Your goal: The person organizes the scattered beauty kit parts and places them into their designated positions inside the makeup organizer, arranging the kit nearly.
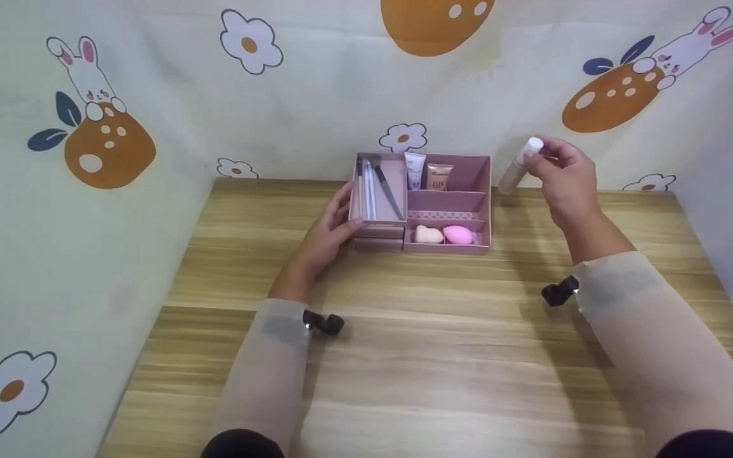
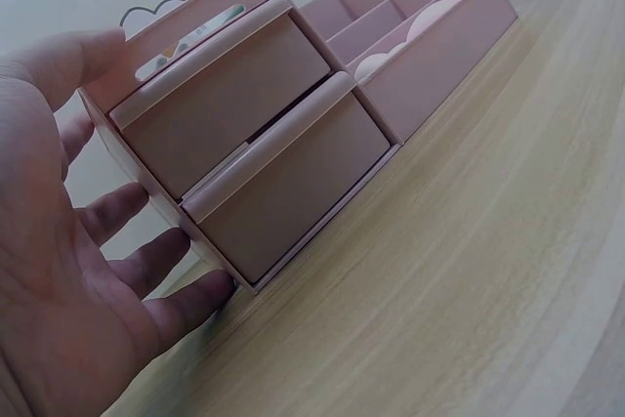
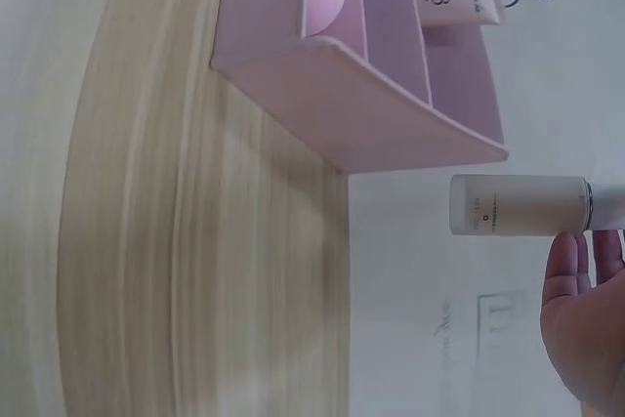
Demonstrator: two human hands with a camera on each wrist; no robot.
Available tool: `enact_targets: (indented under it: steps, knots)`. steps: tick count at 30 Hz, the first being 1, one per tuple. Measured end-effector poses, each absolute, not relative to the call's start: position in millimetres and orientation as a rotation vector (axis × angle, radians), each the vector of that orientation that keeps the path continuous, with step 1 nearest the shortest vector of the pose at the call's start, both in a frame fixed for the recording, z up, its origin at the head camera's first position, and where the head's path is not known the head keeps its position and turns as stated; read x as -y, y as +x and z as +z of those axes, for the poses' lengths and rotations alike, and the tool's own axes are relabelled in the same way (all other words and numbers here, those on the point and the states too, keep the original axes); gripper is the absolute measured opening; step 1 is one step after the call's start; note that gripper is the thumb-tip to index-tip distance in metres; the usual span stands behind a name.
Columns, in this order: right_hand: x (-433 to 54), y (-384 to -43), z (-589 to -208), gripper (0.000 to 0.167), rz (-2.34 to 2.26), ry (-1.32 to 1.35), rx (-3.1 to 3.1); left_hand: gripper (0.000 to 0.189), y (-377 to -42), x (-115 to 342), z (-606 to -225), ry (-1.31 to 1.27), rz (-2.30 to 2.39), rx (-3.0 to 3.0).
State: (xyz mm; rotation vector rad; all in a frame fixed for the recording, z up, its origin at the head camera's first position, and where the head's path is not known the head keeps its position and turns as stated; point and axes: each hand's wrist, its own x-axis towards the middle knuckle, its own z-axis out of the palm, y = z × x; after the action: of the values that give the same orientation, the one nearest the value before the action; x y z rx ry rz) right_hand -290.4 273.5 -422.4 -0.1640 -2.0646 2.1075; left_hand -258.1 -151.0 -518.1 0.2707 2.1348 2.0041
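A pink makeup organizer [image 1: 448, 249] stands against the back wall. My left hand [image 1: 327, 234] touches its left side, with the thumb by the upper front edge; in the left wrist view the fingers of the left hand [image 2: 78, 241] are spread along that side. My right hand [image 1: 567, 181] pinches the white cap of a cosmetic bottle [image 1: 514, 174]. Tilted to the right of the organizer, the bottle [image 3: 518, 205] has a pale beige body with small print, held off the tabletop in the right wrist view.
Several brushes [image 1: 379, 191] lie in the organizer's top left tray, above two drawers [image 2: 283, 183]. A white tube [image 1: 415, 170] and a BB cream tube [image 1: 438, 177] stand in its rear compartment. A beige sponge [image 1: 429, 235] and a pink sponge [image 1: 459, 235] sit in front.
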Motion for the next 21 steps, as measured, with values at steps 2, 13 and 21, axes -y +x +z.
enact_targets:
  steps: [2,13,21]
  knots:
    - [-270,-290,-420,0.046,2.120,-0.147,2.046,0.076,-258,151,-518,0.262,2.005,-2.137]
    - [-243,-289,-410,0.040,2.180,-0.017,1.950,0.077,-257,150,-516,0.292,2.041,-2.098]
    - [-231,-298,-413,0.037,2.143,-0.046,2.031,0.079,-258,150,-518,0.267,2.016,-2.133]
